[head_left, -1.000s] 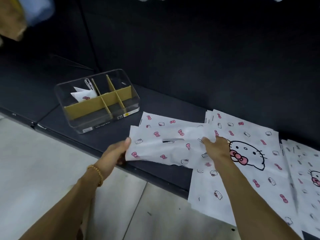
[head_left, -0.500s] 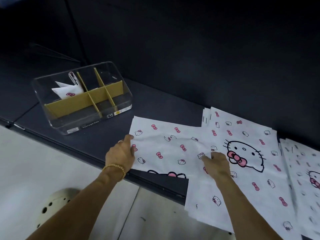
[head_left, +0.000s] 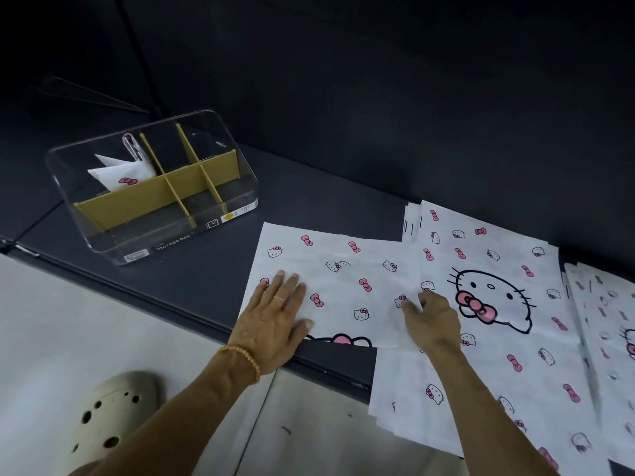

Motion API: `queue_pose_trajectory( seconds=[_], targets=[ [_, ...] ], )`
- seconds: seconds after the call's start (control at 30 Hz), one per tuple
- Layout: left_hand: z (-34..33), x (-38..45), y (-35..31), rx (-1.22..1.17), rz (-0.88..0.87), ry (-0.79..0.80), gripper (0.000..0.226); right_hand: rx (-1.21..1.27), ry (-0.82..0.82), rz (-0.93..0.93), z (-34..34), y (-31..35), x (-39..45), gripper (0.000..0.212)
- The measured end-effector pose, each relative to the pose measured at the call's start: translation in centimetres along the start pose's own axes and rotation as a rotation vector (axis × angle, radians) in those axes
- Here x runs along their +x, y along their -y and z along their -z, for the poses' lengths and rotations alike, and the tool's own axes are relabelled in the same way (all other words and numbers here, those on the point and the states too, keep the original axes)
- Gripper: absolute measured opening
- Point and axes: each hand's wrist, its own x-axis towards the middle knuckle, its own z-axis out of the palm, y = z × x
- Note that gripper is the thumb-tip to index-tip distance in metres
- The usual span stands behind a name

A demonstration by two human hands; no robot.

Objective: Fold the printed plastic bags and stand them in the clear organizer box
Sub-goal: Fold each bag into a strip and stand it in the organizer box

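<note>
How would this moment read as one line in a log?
left hand flat on bag | right hand pinching bag | organizer box: folded bags inside

Dark grey ledge (head_left: 213,286) running from near left to far right, pale floor (head_left: 51,321) lying below its near edge. Clear organizer box (head_left: 103,242) sitting on ledge at left, tan dividers inside. Folded-over printed bag (head_left: 343,286) lying flat right of box, overlapping stack of printed bags (head_left: 498,338) hanging over near edge. Further pile (head_left: 604,321) lying at far right. Beige perforated shoe (head_left: 113,413) resting on floor, near left.
</note>
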Motion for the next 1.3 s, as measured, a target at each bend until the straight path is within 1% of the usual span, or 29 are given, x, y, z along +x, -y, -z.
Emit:
queue_pose_trajectory(
  seconds=[0.03, 0.07, 0.1, 0.13, 0.17, 0.2, 0.23, 0.27, 0.3, 0.37, 0.47, 0.6, 0.73, 0.77, 0.8, 0.83, 0.87, 0.93, 1.03, 1.07, 1.1, 1.17, 1.23, 1.3],
  targets=[
    [-0.2, 0.0, 0.1, 0.044, -0.005, 0.018, 0.067, 0.014, -0.008, 0.0, 0.0, 0.0, -0.1, 0.016],
    [-0.2, 0.1, 0.3, 0.072, -0.013, 0.032, 0.07, 0.033, -0.039, 0.001, 0.0, 0.2, -0.5, 0.022],
    [-0.2, 0.2, 0.4, 0.092, -0.018, 0.045, 0.073, 0.029, -0.114, 0.019, -0.2, 0.4, -1.1, 0.032],
    [-0.2, 0.2, 0.5, 0.104, -0.018, 0.048, 0.075, -0.032, -0.224, 0.072, -0.6, 0.6, -1.8, 0.045],
    [-0.2, 0.2, 0.4, 0.115, -0.013, 0.042, 0.077, -0.142, -0.317, 0.159, -1.1, 0.9, -2.7, 0.056],
    [-0.4, 0.2, 0.3, 0.13, -0.008, 0.038, 0.077, -0.23, -0.386, 0.273, -1.9, 1.4, -3.8, 0.062],
    [-0.5, 0.2, 0.2, 0.142, -0.003, 0.038, 0.077, -0.257, -0.404, 0.403, -3.0, 1.9, -4.9, 0.061],
    [-0.5, 0.3, 0.2, 0.143, 0.001, 0.036, 0.078, -0.263, -0.363, 0.533, -4.2, 2.5, -5.9, 0.058],
    [-0.5, 0.3, 0.1, 0.14, 0.0, 0.037, 0.08, -0.269, -0.284, 0.647, -5.5, 2.8, -6.9, 0.053],
    [-0.2, 0.2, 0.1, 0.145, -0.01, 0.048, 0.082, -0.328, -0.137, 0.777, -7.4, 2.9, -8.4, 0.047],
    [0.0, 0.2, 0.3, 0.135, -0.012, 0.048, 0.082, -0.44, -0.034, 0.802, -7.2, 1.7, -8.0, 0.055],
    [-0.3, 0.2, 0.4, 0.148, -0.019, 0.041, 0.08, -0.631, 0.067, 0.764, -4.3, -2.0, -5.3, 0.067],
    [0.0, 0.3, 0.5, 0.121, -0.022, 0.048, 0.086, -0.75, 0.153, 0.655, -1.3, -4.6, -3.6, 0.065],
    [0.0, 0.4, 0.4, 0.119, -0.011, 0.053, 0.084, -0.759, 0.152, 0.642, -0.8, -4.7, -3.6, 0.065],
    [0.1, 0.6, 0.3, 0.122, 0.0, 0.062, 0.079, -0.749, 0.105, 0.652, -0.4, -4.4, -3.8, 0.067],
    [0.2, 0.8, 0.2, 0.117, 0.001, 0.076, 0.073, -0.713, 0.02, 0.697, 0.0, -4.0, -4.2, 0.066],
    [0.5, 1.0, -0.1, 0.093, -0.013, 0.081, 0.067, -0.658, -0.057, 0.761, 0.1, -3.6, -4.6, 0.06],
    [1.2, 1.2, -1.0, 0.004, -0.092, 0.029, 0.054, -0.554, -0.152, 0.92, -0.2, -3.2, -5.4, 0.032],
    [1.4, 0.9, -2.0, -0.096, -0.179, -0.034, 0.042, -0.506, -0.088, 1.009, -1.1, -2.3, -6.3, 0.017],
    [1.2, 0.7, -2.0, -0.122, -0.181, -0.054, 0.041, -0.523, -0.09, 1.014, -1.3, -2.0, -6.4, 0.017],
    [1.1, 0.6, -2.0, -0.147, -0.179, -0.069, 0.042, -0.55, -0.098, 1.009, -1.4, -1.7, -6.5, 0.021],
    [1.1, 0.5, -1.7, -0.145, -0.17, -0.023, 0.053, -0.615, -0.11, 0.995, -1.2, -1.2, -6.5, 0.028],
    [1.1, 0.7, -1.3, -0.097, -0.146, 0.04, 0.065, -0.608, -0.081, 0.977, -0.8, -0.9, -6.1, 0.02],
    [1.6, 0.9, -0.7, -0.079, -0.125, 0.007, 0.056, -0.471, 0.036, 0.921, 0.0, -0.7, -5.4, 0.01]
  ],
)
